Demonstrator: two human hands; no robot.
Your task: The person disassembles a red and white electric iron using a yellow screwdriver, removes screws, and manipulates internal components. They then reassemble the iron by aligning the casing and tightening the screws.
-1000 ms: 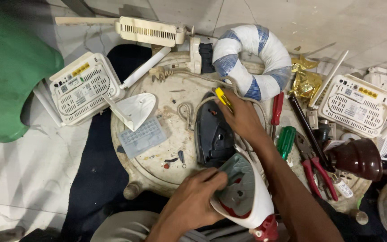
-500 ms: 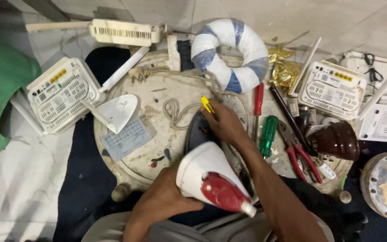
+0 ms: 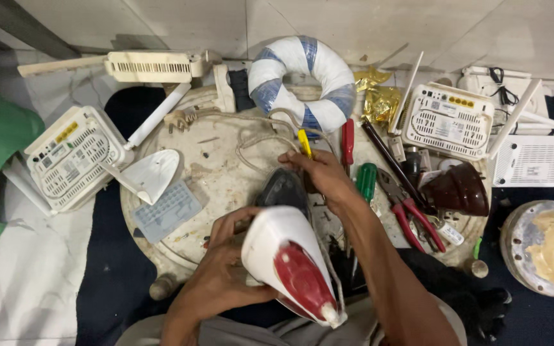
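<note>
The left hand [image 3: 226,269] is closed around the white plastic body of a clothes iron with a dark red handle [image 3: 290,269], fingers wrapped on its left flank, holding it tilted up off the work surface near the bottom centre of the view. The right hand [image 3: 322,176] is curled in a grip on a yellow-handled screwdriver [image 3: 304,142], whose handle stands up between thumb and fingers; the tip is hidden behind the hand. Just beside this hand, and partly under the iron body, lies the dark grey metal soleplate [image 3: 283,189], resting flat on the round, stained, cream-coloured worktop [image 3: 219,173].

On the worktop to the left lie a white pointed plastic cover [image 3: 152,174] and a pale blue-grey ridged rectangular pad [image 3: 165,210]. A coiled beige cord [image 3: 258,138] runs behind the hands toward a blue-and-white wrapped ring [image 3: 302,80]. To the right of the right hand lie a red-handled screwdriver [image 3: 348,142], a green-handled screwdriver [image 3: 367,181] and red-handled pliers [image 3: 411,214], all close together. A dark brown glossy dome-shaped piece [image 3: 460,191] sits beyond them. White vented router boxes [image 3: 68,160] stand on both sides.
</note>
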